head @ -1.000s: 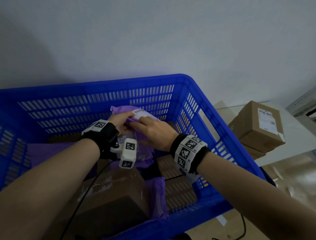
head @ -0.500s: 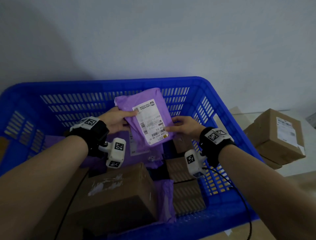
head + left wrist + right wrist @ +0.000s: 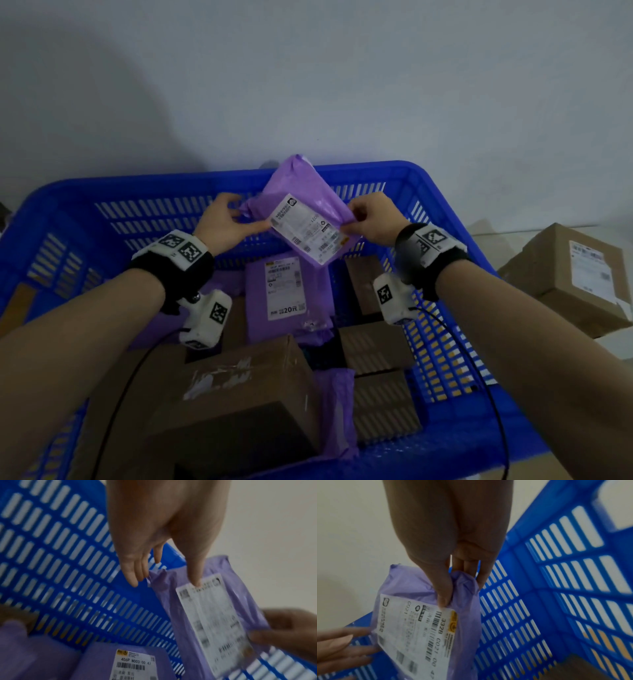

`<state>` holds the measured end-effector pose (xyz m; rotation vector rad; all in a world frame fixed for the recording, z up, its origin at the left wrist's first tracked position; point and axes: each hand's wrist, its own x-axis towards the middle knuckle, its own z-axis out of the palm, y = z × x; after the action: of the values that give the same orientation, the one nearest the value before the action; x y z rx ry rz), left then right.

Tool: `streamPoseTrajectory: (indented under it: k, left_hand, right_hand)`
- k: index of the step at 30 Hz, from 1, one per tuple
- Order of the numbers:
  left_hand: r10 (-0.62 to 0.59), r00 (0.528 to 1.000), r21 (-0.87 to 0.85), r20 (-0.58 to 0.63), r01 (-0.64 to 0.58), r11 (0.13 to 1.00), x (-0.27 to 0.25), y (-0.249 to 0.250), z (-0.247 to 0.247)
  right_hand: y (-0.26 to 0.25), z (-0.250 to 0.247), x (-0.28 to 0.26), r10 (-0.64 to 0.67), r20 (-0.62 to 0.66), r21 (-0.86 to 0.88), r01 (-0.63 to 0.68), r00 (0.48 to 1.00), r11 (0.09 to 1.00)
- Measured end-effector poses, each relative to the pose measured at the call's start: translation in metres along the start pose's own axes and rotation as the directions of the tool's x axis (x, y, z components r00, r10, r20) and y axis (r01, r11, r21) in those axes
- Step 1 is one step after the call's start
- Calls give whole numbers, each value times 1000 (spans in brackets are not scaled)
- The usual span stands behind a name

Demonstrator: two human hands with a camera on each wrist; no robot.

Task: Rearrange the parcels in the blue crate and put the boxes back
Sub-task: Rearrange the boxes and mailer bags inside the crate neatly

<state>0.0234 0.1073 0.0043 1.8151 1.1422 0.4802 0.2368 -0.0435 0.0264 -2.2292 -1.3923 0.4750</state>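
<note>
Head view: purple parcel [image 3: 303, 219] held above blue crate [image 3: 144, 202]; left hand [image 3: 222, 224] pinches its 9 o'clock edge, right hand [image 3: 371, 219] its 3 o'clock edge.

the right hand [image 3: 453, 545] pinched a crumpled corner of a purple parcel [image 3: 467, 601], thumb pressed just above its white shipping label [image 3: 418, 630], which read "332b c021." the left hand's fingers [image 3: 342, 643] reached the parcel's opposite edge, apparently touching it. behind the parcel ran the slotted wall of the blue crate [image 3: 556, 601].
</note>
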Motion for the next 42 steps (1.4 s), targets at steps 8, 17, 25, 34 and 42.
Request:
streamPoseTrajectory:
  k: [8,17,25,34,42]
  left_hand:
    - [589,797,499,-130,-461,734,-17,31,5]
    - [414,871,469,266,-492,734,-21,51,24]
    - [291,908,257,301,-371,892,-18,33,30]
    - [-197,931,-363,306,306,880,-26,-22,24]
    - [-380,851,-300,364,493,817,-24,-42,33]
  right_hand:
    - [-24,-30,13,-147,14,-300,145,989,943]
    - [-47,-31,10,-219,49,-296,223,975,929]
    - [-39,-17,2,-183,-69,-64,179,981,982]
    - [22,54,-21,358,383,517,-519,852,681]
    - [17,106,-24,346,439,540,-552,829,635]
